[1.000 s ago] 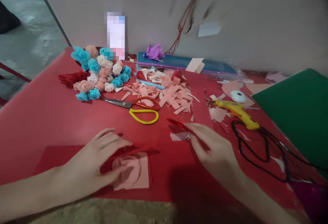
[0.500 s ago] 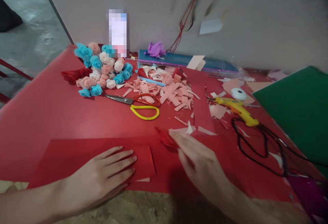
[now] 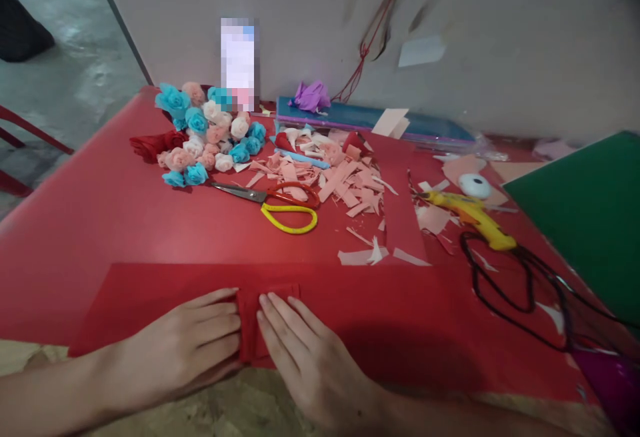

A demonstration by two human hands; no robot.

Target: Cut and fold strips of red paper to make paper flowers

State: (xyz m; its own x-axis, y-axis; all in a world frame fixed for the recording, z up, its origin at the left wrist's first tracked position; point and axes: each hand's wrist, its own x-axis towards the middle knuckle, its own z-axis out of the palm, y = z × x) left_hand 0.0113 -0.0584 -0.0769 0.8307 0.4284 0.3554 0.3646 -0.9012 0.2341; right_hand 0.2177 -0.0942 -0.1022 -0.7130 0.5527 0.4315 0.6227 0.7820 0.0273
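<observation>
A long red paper sheet (image 3: 390, 310) lies along the table's near edge. On it sits a small folded red paper piece (image 3: 277, 290), between and partly under my hands. My left hand (image 3: 200, 340) touches its left part, fingers together and bent over a folded edge, thumb hidden. My right hand (image 3: 310, 357) presses flat on its right part with fingers stretched out. Behind them rest the open scissors (image 3: 263, 200) with red and yellow handles.
Paper roses (image 3: 197, 137) stand at the back left near an upright blurred phone (image 3: 240, 63). Pink paper scraps (image 3: 345, 180) lie mid-table. A yellow glue gun (image 3: 475, 217) with black cable and a green sheet (image 3: 590, 203) are on the right.
My right hand has come left and down onto the folded red piece, beside my left hand. The red piece it carried is now down there. The left fingers have drawn back and bent. The view has shifted slightly.
</observation>
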